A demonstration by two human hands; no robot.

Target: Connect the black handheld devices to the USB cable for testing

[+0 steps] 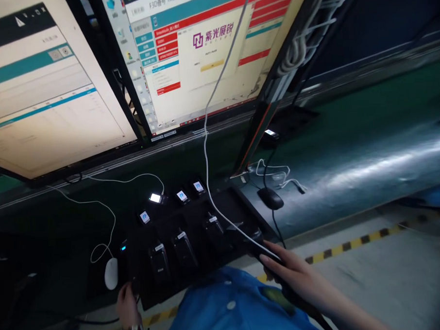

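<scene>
white mouse (111, 273): glossy plastic | black devices (184, 251): matt plastic, small glossy lit screens | white cable (222, 218): smooth rubbery sheath | belt (368, 144): dark green, sheeny | blue garment (233, 310): matt cloth | monitors (208, 58): glossy

Above your hands, the right-hand monitor (208, 53) reads "F3D", "IMEI1" and purple "紫光展锐"; the left-hand monitor (44, 80) carries a warning triangle, its other text unreadable.
</scene>
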